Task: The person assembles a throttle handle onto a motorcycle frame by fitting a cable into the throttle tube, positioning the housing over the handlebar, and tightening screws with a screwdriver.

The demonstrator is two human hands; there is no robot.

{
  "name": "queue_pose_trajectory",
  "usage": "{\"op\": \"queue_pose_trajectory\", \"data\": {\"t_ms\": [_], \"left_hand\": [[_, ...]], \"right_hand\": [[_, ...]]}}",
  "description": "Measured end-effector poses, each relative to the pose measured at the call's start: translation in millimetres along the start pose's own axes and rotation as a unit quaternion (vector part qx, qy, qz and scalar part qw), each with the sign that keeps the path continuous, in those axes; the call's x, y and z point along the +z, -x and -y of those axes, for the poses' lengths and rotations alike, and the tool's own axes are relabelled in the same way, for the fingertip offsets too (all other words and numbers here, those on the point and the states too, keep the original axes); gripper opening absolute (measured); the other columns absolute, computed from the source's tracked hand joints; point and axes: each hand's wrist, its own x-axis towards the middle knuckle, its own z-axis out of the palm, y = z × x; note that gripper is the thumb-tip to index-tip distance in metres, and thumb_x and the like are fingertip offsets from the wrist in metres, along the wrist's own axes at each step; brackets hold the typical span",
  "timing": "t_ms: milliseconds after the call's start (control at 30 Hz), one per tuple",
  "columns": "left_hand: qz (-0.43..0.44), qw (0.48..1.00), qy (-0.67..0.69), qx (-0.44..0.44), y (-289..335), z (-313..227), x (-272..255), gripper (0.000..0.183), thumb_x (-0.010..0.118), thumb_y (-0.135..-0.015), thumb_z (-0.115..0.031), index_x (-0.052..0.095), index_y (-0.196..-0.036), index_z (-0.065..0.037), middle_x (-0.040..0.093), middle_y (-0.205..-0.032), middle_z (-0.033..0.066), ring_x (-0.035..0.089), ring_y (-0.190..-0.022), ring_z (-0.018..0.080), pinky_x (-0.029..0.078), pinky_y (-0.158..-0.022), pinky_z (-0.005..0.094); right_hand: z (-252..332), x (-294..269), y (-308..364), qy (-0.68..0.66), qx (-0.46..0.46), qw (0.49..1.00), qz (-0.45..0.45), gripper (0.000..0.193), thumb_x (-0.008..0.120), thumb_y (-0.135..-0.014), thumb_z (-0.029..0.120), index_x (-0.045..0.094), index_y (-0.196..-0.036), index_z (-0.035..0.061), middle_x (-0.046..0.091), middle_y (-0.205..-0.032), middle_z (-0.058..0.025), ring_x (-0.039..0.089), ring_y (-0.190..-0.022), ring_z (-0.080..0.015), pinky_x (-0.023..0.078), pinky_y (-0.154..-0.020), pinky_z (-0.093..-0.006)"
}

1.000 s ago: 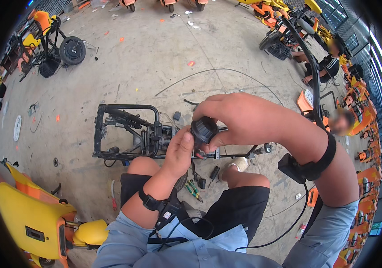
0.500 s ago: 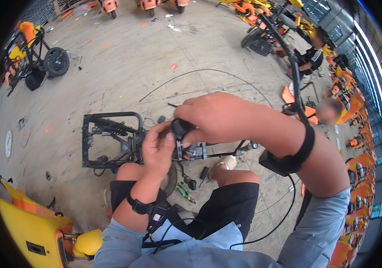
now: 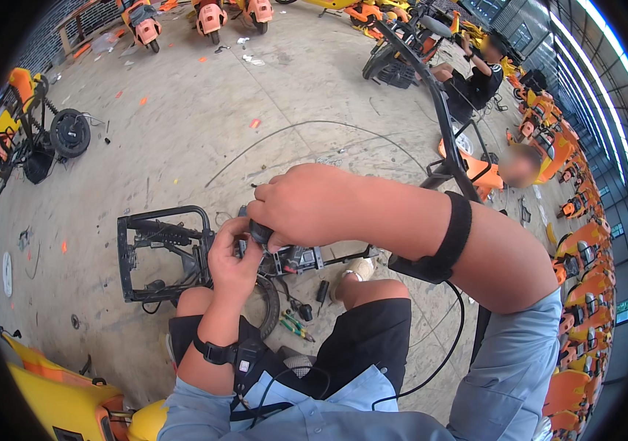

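Above a black scooter frame [image 3: 126,259] lying in front of me, both hands meet around a small rounded black part [image 3: 260,232]. My left hand [image 3: 233,257] pinches it from the left and below. Over it curls my right hand [image 3: 296,206], with the back of the hand upward, so most of the part is hidden. Its exact kind cannot be made out. Behind my hands, the metal middle of the frame [image 3: 319,257] shows in part. A black wheel [image 3: 270,305] sits beneath, close to my left knee.
Green-handled pliers [image 3: 296,328] and a black cylinder [image 3: 323,291] lie between my legs. A long thin cable [image 3: 314,121] arcs across the floor. A yellow body panel [image 3: 71,397] stands at lower left. Another person [image 3: 479,81] sits at far right, near parked orange scooters [image 3: 578,323].
Both hands have shifted slightly left and down in the picture, still together on the black part. The view has turned a little. The seated person at far right has raised a hand.
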Motion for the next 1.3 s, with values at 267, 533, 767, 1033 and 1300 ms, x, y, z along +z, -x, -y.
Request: {"op": "queue_pose_trajectory", "data": {"t_ms": [267, 533, 767, 1033, 1300], "left_hand": [[-0.002, 0.999, -0.046, 0.016, 1.3, -0.4, 2.4, 0.021, 0.064, -0.082, 0.004, 0.063, -0.103, 0.001, 0.063, -0.093, 0.0061, 0.058, -0.083, 0.0158, 0.049, -0.079, 0.0292], [0.013, 1.0, 0.004, -0.002, 1.6, -4.2, 3.9, 0.019, 0.06, -0.086, 0.006, 0.061, -0.105, 0.001, 0.062, -0.094, 0.0044, 0.057, -0.086, 0.0125, 0.048, -0.079, 0.0276], [0.025, 0.999, 0.03, 0.003, 2.8, -3.8, 1.1, 0.016, 0.063, -0.092, 0.002, 0.061, -0.108, 0.001, 0.062, -0.098, 0.0036, 0.057, -0.088, 0.0116, 0.048, -0.082, 0.027], [0.024, 0.999, -0.011, 0.024, 3.4, -1.0, -1.4, 0.014, 0.064, -0.091, 0.002, 0.062, -0.105, 0.002, 0.062, -0.102, 0.0062, 0.058, -0.089, 0.0135, 0.048, -0.081, 0.028], [0.019, 0.999, 0.024, 0.01, 4.0, 2.9, -2.0, 0.011, 0.065, -0.092, 0.0, 0.061, -0.102, 0.001, 0.062, -0.106, 0.0083, 0.059, -0.092, 0.0142, 0.049, -0.082, 0.0283]], "right_hand": [[0.7, -0.7, -0.8, 0.005, 0.005, 1.0, 0.021, 0.041, 0.072, -0.084, 0.04, 0.065, -0.1, 0.0027, 0.065, -0.091, -0.0107, 0.068, -0.089, -0.0313, 0.055, -0.071, -0.0444], [-1.0, -1.4, -1.2, 0.003, 0.013, 0.999, 0.035, 0.04, 0.072, -0.084, 0.039, 0.065, -0.102, 0.0039, 0.065, -0.092, -0.0101, 0.068, -0.091, -0.031, 0.056, -0.072, -0.0447], [-0.3, -2.8, -1.2, -0.003, 0.013, 0.999, 0.043, 0.039, 0.074, -0.084, 0.036, 0.064, -0.105, 0.0045, 0.065, -0.096, -0.0102, 0.068, -0.093, -0.0313, 0.056, -0.074, -0.0451], [1.1, -4.4, -1.7, -0.01, 0.026, 0.998, 0.057, 0.04, 0.074, -0.083, 0.034, 0.064, -0.107, 0.0046, 0.065, -0.098, -0.0112, 0.068, -0.095, -0.0318, 0.055, -0.076, -0.0456], [1.4, -2.6, -2.3, -0.016, 0.026, 0.998, 0.048, 0.038, 0.075, -0.083, 0.033, 0.064, -0.105, 0.0042, 0.065, -0.096, -0.0119, 0.068, -0.093, -0.0323, 0.055, -0.075, -0.0454]]}}
